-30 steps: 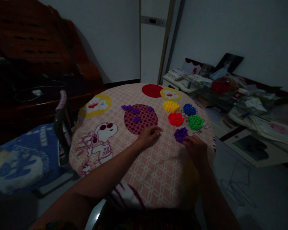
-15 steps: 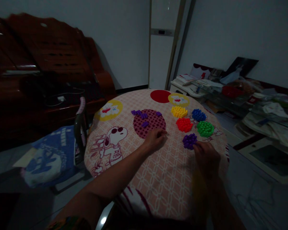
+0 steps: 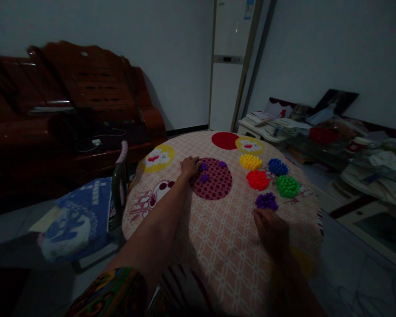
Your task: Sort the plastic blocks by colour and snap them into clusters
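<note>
My left hand (image 3: 190, 167) reaches to the left edge of the dark red checked circle, its fingers curled down beside small purple pieces (image 3: 203, 167). It covers the spot where more of them lay, and I cannot make out what is between the fingertips. Two other purple pieces lie on the circle: one nearer me (image 3: 204, 178), one to the right (image 3: 222, 164). My right hand (image 3: 271, 231) is closed, thumb and finger together, just in front of a purple cluster (image 3: 266, 201). Beyond stand red (image 3: 258, 179), green (image 3: 287, 186), yellow (image 3: 251, 162) and blue (image 3: 277, 167) clusters of knobbly pieces.
A patterned cloth (image 3: 218, 233) covers the round table. On the left is a chair (image 3: 119, 189) with a blue cloth (image 3: 82, 215), and behind it a wooden sofa (image 3: 92, 88). A cluttered glass-topped cabinet (image 3: 330, 141) runs along the right wall.
My left hand has moved left and away from me onto the row of purple pieces. My right hand has drawn back slightly from the purple cluster. The view has swung left and up.
</note>
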Tool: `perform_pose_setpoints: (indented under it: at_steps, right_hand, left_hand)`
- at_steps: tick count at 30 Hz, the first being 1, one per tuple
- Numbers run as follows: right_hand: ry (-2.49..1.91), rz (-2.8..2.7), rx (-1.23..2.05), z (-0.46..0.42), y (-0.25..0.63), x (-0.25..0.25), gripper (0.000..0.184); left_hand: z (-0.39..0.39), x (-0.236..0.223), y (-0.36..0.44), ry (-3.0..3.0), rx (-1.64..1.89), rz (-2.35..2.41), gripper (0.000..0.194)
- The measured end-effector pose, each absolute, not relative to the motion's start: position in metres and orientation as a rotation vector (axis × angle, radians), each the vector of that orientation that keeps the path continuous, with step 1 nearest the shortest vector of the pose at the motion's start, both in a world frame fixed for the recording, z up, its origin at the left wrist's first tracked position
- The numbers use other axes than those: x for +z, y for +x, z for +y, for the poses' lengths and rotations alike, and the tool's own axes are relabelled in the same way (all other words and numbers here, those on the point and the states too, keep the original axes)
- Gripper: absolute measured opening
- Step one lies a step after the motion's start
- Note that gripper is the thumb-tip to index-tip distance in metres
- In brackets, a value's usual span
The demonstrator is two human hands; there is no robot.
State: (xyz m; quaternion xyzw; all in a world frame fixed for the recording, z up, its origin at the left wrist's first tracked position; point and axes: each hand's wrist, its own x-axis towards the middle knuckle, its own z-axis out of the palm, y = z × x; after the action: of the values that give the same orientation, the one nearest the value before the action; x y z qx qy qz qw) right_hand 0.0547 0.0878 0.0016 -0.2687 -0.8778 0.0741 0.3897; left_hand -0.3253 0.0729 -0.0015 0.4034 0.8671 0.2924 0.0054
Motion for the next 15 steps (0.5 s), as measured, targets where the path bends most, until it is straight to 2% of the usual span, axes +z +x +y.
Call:
perform_pose_setpoints:
  at_steps: [5,9,15]
  right_hand:
    - [-0.576,-2.258,0.255,0.087,0.046,0.003,0.023]
    - [-0.53,-2.274,0.352,0.088,0.032,0.009,0.024]
    - [-0.511,-2.334,0.505,0.077,0.015,0.009,0.022]
  left_hand:
    - [0.073,-0.009,-0.299,1.629,0.842,2.572,0.028]
    - [0.066,-0.013,-0.271,1.703,0.816,2.525,0.032]
    - [0.057,-0.006,-0.262,1.609,1.134,2.382,0.03]
